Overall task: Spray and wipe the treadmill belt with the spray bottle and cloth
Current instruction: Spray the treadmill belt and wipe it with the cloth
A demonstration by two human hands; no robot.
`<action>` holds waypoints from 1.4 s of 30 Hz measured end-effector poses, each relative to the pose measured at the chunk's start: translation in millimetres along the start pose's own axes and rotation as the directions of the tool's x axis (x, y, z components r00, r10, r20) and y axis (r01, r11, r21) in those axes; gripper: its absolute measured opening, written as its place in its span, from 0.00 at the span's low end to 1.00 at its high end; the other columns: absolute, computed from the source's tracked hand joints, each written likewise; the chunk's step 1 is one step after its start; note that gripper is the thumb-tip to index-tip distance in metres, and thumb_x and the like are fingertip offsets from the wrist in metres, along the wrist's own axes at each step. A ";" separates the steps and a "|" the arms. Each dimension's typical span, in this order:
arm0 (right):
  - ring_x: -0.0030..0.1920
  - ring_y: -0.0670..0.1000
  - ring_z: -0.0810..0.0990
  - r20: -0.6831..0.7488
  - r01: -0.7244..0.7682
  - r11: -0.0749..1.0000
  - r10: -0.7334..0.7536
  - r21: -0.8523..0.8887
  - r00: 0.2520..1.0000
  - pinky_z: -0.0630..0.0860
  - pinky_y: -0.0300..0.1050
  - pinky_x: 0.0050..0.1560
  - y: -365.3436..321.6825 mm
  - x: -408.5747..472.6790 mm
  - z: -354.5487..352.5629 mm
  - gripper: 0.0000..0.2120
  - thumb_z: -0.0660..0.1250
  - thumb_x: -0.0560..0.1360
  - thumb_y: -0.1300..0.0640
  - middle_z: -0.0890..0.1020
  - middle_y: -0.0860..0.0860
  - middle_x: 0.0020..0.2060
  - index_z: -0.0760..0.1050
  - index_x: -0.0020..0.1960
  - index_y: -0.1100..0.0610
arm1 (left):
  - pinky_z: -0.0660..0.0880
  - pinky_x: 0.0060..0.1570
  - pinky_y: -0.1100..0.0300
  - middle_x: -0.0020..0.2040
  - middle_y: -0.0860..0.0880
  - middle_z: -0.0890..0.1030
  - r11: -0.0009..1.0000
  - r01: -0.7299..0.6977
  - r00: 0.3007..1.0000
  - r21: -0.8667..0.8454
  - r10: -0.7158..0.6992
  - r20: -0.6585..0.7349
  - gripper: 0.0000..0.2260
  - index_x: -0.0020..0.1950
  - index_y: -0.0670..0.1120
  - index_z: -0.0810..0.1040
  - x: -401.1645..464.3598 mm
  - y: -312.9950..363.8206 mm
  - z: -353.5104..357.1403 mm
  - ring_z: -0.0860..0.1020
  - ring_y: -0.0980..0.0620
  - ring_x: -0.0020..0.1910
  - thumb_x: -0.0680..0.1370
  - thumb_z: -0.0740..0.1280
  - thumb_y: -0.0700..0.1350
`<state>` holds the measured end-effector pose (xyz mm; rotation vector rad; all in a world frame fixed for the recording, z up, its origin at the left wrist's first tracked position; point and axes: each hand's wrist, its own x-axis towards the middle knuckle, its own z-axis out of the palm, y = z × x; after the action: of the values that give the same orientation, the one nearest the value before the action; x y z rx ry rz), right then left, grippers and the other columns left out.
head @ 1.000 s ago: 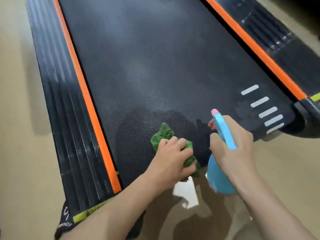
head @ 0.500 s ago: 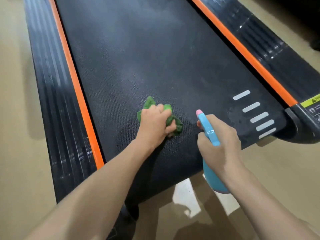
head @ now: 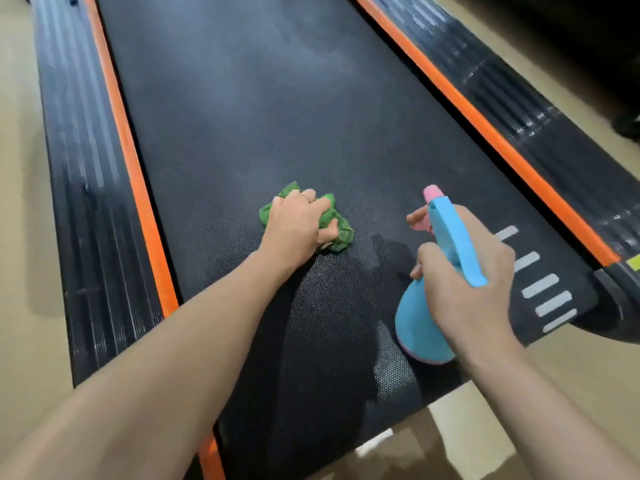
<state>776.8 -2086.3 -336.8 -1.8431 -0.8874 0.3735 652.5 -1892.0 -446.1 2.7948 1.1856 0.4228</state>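
The black treadmill belt [head: 277,116] fills the middle of the view, with a darker wet patch near its close end. My left hand [head: 294,226] presses a crumpled green cloth [head: 337,230] flat on the belt near its centre. To the right, my right hand [head: 464,275] grips a light blue spray bottle [head: 450,244] with a pink nozzle, held above the belt and pointing away from me. A finger rests on the pink trigger.
Orange strips [head: 135,174] and black ribbed side rails [head: 86,202] run along both sides of the belt. White stripes [head: 540,285] mark the belt's near right corner. Beige floor [head: 24,237] surrounds the treadmill.
My left hand has slid the cloth up the belt, away from the near end. The right hand with the bottle has followed a little forward.
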 end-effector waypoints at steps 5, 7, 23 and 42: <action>0.44 0.56 0.83 -0.076 0.043 0.998 -0.045 -0.035 0.996 0.80 0.47 0.50 11.3 -28.9 -0.9 0.20 0.62 0.68 0.64 0.83 0.52 0.39 0.82 0.57 0.54 | 0.65 0.37 0.53 0.37 0.46 0.73 0.998 -0.018 1.000 -0.056 0.019 0.016 0.12 0.40 0.46 0.75 -21.9 12.2 -9.0 0.73 0.43 0.37 0.70 0.62 0.55; 0.45 0.56 0.83 -0.057 0.066 0.996 -0.069 -0.059 0.996 0.80 0.50 0.51 9.4 -26.7 3.8 0.20 0.62 0.69 0.64 0.83 0.52 0.40 0.81 0.58 0.55 | 0.65 0.37 0.53 0.38 0.46 0.74 0.981 -0.161 0.982 -0.104 0.170 0.082 0.13 0.40 0.46 0.76 -60.4 30.4 -15.0 0.73 0.44 0.37 0.69 0.63 0.56; 0.36 0.52 0.82 -0.029 0.037 0.996 -0.040 -0.086 0.999 0.77 0.41 0.43 2.1 -0.2 20.1 0.20 0.63 0.68 0.63 0.83 0.47 0.37 0.83 0.55 0.51 | 0.65 0.38 0.52 0.40 0.43 0.75 0.978 0.195 0.981 0.067 -0.194 -0.027 0.13 0.43 0.44 0.75 58.9 -65.6 -6.4 0.75 0.40 0.42 0.73 0.62 0.53; 0.42 0.51 0.84 -0.079 0.011 0.999 -0.008 0.038 0.997 0.81 0.50 0.47 11.2 -13.0 2.3 0.21 0.61 0.66 0.64 0.85 0.46 0.42 0.83 0.53 0.50 | 0.60 0.38 0.53 0.42 0.46 0.76 0.995 0.094 0.994 0.013 -0.095 0.047 0.14 0.46 0.47 0.76 -41.9 51.2 -8.9 0.75 0.42 0.42 0.71 0.65 0.57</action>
<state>771.1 -2096.5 -349.6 -1.8056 -0.8290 0.3081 657.7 -1958.0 -437.8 2.7271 1.3070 0.3410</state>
